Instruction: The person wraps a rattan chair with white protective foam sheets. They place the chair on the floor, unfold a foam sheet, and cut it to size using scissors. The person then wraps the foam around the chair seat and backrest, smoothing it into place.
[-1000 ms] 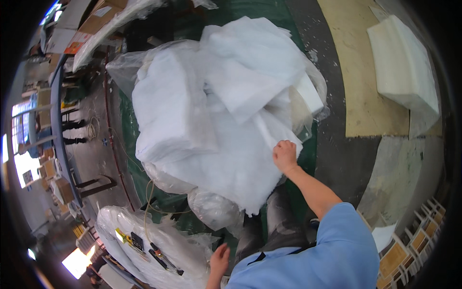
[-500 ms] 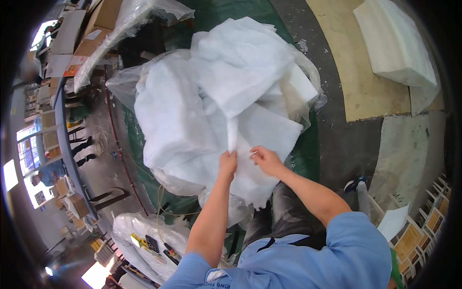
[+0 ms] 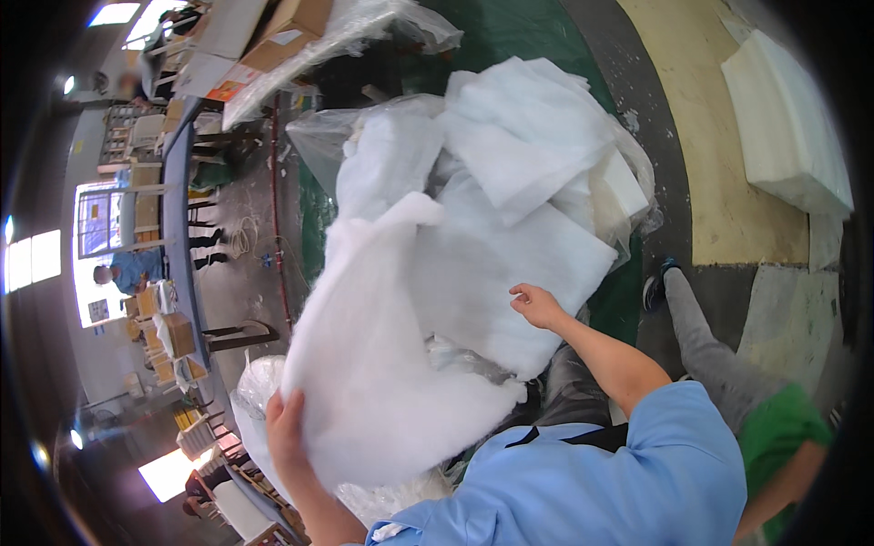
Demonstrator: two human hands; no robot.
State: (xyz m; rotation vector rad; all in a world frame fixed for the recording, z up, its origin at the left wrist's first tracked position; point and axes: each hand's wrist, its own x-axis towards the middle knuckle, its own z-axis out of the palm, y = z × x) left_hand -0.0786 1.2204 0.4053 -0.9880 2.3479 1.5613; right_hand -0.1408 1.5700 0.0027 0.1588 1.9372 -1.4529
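Note:
A soft sheet of white batting [image 3: 382,355] sweeps to the left in front of me, its near edge hanging over clear plastic wrap. My left hand [image 3: 288,432] grips it at its left edge, with the fingers partly behind the fluffy material. Over the pile to the right, my right hand [image 3: 537,308] is empty, its fingers loosely bent and a little apart. Below that hand lies another flat batting sheet [image 3: 510,264]. More folded batting [image 3: 528,127] is heaped behind, partly inside a clear plastic bag [image 3: 314,146].
A green sheet [image 3: 546,32] covers the floor under the heap. At the far right a thick white block of batting [image 3: 787,127] rests on tan board. A person in green [image 3: 783,428] is close on my right. Cardboard boxes [image 3: 291,32] and a long blue table [image 3: 179,246] stand left.
My left hand has pulled a batting sheet off the pile toward the left and near side. My right hand has moved slightly rightward in view. A person in green has appeared on the right.

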